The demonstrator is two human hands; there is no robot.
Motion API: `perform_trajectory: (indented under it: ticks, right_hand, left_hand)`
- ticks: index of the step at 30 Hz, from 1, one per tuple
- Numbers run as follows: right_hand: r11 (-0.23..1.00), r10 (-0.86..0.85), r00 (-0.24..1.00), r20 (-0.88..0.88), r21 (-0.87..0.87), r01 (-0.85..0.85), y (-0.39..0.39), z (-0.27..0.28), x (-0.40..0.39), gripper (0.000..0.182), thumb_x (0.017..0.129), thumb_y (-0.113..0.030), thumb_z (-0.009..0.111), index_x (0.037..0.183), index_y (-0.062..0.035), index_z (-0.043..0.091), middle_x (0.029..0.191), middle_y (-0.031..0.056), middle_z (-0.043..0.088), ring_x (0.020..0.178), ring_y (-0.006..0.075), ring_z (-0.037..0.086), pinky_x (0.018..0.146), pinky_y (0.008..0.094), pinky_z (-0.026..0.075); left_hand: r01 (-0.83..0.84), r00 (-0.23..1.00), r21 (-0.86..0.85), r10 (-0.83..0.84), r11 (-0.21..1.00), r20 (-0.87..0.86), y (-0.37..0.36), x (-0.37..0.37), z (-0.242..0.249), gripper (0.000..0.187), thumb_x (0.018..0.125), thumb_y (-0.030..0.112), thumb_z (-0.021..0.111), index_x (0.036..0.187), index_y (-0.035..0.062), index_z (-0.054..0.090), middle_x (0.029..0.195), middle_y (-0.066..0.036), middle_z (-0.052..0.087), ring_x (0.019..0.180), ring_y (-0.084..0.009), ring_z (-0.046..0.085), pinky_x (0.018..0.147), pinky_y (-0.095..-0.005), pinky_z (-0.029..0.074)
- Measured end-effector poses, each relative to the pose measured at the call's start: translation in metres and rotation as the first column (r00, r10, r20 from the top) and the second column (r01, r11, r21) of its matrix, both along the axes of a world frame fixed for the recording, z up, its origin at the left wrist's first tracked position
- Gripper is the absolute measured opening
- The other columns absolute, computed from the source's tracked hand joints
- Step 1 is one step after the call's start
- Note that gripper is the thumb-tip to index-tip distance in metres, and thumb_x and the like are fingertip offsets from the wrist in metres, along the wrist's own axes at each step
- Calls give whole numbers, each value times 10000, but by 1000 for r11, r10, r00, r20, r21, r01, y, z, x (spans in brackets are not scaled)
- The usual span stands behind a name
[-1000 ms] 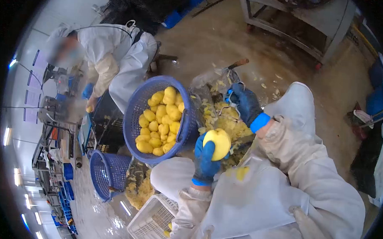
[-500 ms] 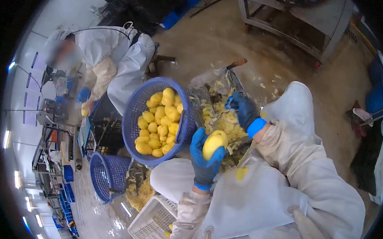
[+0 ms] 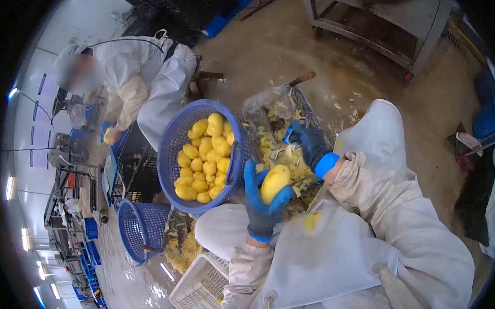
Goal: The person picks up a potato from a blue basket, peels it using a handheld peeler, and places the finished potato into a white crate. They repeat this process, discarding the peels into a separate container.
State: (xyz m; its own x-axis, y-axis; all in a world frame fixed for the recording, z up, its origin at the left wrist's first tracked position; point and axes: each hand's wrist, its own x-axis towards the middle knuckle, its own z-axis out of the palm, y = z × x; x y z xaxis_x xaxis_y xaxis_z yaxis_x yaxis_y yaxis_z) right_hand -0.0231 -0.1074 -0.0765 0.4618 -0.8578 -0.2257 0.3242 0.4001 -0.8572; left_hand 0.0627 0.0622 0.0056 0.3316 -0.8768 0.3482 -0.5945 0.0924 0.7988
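My left hand (image 3: 263, 210), in a blue-and-grey glove, cradles a peeled yellow potato (image 3: 276, 183) with its fingers and thumb around the sides. Up and to the right of it, my gloved right hand (image 3: 310, 144) is closed on what looks like a peeler (image 3: 287, 135); a blue part shows at the fingertips, the rest mostly hidden. Between peeler and potato there is a small gap. Beneath both hands lies a container of pale yellow peelings (image 3: 270, 150). Left of my left hand, a blue plastic basket (image 3: 165, 170) holds many peeled potatoes (image 3: 203, 161).
A second blue basket (image 3: 126, 226) stands lower left, near a white crate (image 3: 184, 294) and more peelings (image 3: 185, 253). A co-worker (image 3: 130, 68) in white sits at upper left, bending over a dark crate (image 3: 141, 167). A metal-framed table (image 3: 366, 41) stands at the back.
My right hand has drawn slightly left and down. The potato has tilted a little in my left hand, whose fingers have opened slightly. The co-worker's hands shifted slightly.
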Motion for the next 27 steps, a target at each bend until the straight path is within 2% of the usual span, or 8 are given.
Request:
perform_trajectory:
  ticks: [3, 5, 8, 11, 15, 21, 23, 27]
  right_hand:
    - [957, -196, 928, 318, 268, 110, 8, 20, 6, 333, 903, -331, 505, 780, -42, 616, 725, 35, 611, 696, 140, 573, 695, 277, 437]
    - [986, -1, 952, 307, 157, -49, 16, 10, 9, 345, 904, -330, 496, 790, -28, 619, 743, 48, 624, 715, 155, 585, 724, 295, 442]
    - [998, -17, 1000, 2, 56, 17, -5, -10, 6, 372, 910, -348, 479, 821, -23, 636, 790, 56, 640, 729, 145, 577, 715, 286, 437]
    - [984, -170, 956, 239, 100, 150, 5, 0, 8, 390, 911, -356, 473, 789, -25, 640, 735, 69, 639, 696, 151, 577, 691, 291, 440]
    - [995, 30, 998, 61, 95, -36, 5, -19, 16, 356, 915, -341, 476, 836, -27, 625, 764, 56, 625, 724, 151, 571, 709, 278, 435]
    - [992, -41, 959, 280, 128, 5, 13, 5, 16, 341, 914, -315, 485, 825, -9, 607, 773, 55, 614, 690, 156, 573, 695, 284, 447]
    - [994, 17, 999, 34, 105, -20, -4, -16, 12, 338, 931, -307, 454, 859, -6, 589, 818, 57, 604, 733, 147, 573, 725, 285, 443]
    - [997, -78, 965, 249, 15, 76, -1, 15, -7, 272, 923, -292, 482, 878, -47, 593, 813, 52, 612, 741, 150, 567, 719, 278, 448]
  left_hand:
    - [-34, 986, 35, 40, 999, -161, 5, -1, -5, 892, 696, 212, 764, 1360, -43, 226, 1153, -201, 510, 939, -280, 560, 791, -345, 476]
    - [-26, 994, -93, 36, 995, 106, -5, -2, 3, 894, 696, 196, 762, 1367, -32, 216, 1076, -186, 550, 918, -266, 570, 787, -338, 478]
    - [-41, 999, -60, 40, 997, -15, 2, -1, -7, 869, 702, 190, 750, 1370, -20, 235, 1171, -176, 496, 975, -252, 545, 828, -337, 459]
    - [-62, 989, -3, 61, 998, -138, 8, 0, -7, 846, 704, 180, 741, 1370, -14, 256, 1237, -166, 473, 989, -241, 539, 855, -339, 448]
    - [-60, 997, -60, 56, 996, -54, -2, -3, 2, 887, 690, 153, 758, 1372, -21, 218, 1068, -165, 556, 931, -253, 560, 812, -334, 464]
    - [-60, 997, -66, 64, 996, 52, 0, 0, -1, 859, 700, 163, 749, 1361, -38, 238, 1105, -176, 546, 950, -245, 558, 833, -334, 455]
    - [-58, 988, -54, 49, 997, -147, -4, -9, 7, 824, 713, 165, 731, 1355, -41, 259, 1163, -178, 511, 996, -243, 536, 859, -339, 443]
    - [-105, 936, -6, 96, 995, -339, 1, -11, 16, 691, 776, 260, 551, 1338, -57, 301, 1380, -191, 324, 1256, -295, 346, 1016, -390, 327]
